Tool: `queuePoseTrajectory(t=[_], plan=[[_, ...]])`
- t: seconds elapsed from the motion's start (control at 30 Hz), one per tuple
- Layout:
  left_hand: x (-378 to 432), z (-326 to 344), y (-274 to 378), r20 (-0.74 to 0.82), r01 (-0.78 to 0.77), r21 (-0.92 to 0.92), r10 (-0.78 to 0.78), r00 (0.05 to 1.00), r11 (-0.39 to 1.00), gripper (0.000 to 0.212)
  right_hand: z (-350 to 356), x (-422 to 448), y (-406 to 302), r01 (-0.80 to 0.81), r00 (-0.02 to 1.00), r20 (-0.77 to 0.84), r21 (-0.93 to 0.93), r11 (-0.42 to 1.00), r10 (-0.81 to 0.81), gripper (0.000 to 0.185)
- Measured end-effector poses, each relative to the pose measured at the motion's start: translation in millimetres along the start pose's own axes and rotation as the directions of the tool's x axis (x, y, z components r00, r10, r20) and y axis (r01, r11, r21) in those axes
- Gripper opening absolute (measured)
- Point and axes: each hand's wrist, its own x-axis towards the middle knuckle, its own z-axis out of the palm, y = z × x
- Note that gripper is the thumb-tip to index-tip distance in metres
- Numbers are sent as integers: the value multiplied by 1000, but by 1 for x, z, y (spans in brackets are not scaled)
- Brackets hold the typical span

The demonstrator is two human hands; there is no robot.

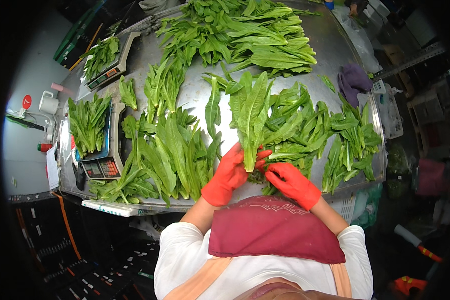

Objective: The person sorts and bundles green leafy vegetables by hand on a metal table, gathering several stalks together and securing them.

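My left hand [228, 178], in a red rubber glove, holds a head of long-leaf lettuce [250, 116] around its pale stem base. The leaves point away from me and the cut end faces my body. My right hand [294, 184], gloved the same way, is just right of that cut end with its fingers curled. Whether anything is between those fingertips is hidden. Beyond my right hand lies a loose pile of lettuce leaves [292, 123]. Left of my left hand, more lettuce [176, 157] reaches the edge of the metal table [195, 88].
A digital scale [117, 150] at the left carries a lettuce bunch [90, 123]; another scale [125, 52] stands behind it. Stacked lettuce [270, 41] covers the far side. Rightward are a smaller lettuce pile [350, 142] and a purple cloth [354, 83]. Another person's hand [353, 9] shows at top right.
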Motion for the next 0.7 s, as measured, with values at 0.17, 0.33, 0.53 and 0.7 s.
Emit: queuePoseTrajectory(t=[0.17, 0.33, 0.53, 0.7], plan=[[0, 2, -2, 11, -5, 14, 5, 1000, 1000, 65, -3, -2, -6, -144, 986, 90, 45, 989, 139, 29], [1, 11, -5, 34, -41, 26, 40, 999, 999, 71, -3, -4, -14, -166, 986, 18, 119, 979, 166, 30], [3, 15, -13, 15, -63, 2, 62, 998, 998, 74, 9, -2, 5, -207, 963, -123, 245, 947, 242, 29], [9, 9, -29, 70, -25, 40, 22, 997, 999, 65, 25, 3, 14, -332, 914, -135, 297, 895, 384, 32]])
